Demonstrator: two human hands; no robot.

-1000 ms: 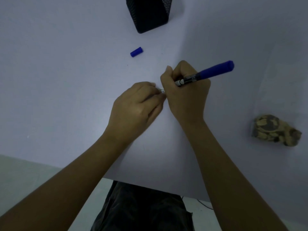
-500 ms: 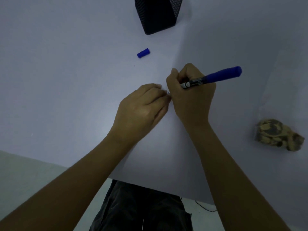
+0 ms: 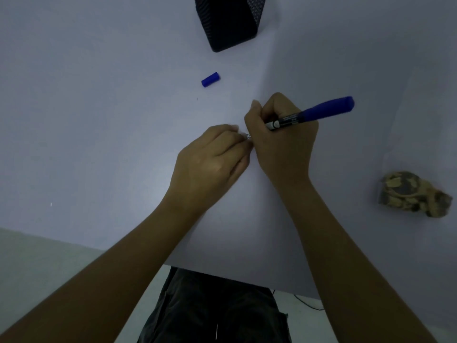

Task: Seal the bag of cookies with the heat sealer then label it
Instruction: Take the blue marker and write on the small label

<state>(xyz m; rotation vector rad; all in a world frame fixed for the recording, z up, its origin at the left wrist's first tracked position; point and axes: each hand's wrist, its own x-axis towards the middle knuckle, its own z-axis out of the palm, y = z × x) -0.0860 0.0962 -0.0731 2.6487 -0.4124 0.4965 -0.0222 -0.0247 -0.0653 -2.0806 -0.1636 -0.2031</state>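
Observation:
My right hand (image 3: 282, 139) grips a blue marker (image 3: 319, 112) with its tip pointed down toward the table, hidden behind the fingers. My left hand (image 3: 212, 162) lies curled beside it, fingertips pressing on something small and white (image 3: 248, 136) between the two hands; most of it is hidden. The marker's blue cap (image 3: 210, 79) lies loose on the table farther back. A clear bag of cookies (image 3: 410, 194) rests at the right, apart from both hands.
A black mesh holder (image 3: 230, 21) stands at the back centre. The white table (image 3: 99, 120) has its front edge running across below my forearms, with my dark trousers (image 3: 212, 308) under it.
The view has shifted slightly; both hands stay together at the same spot, with the marker held in the same way.

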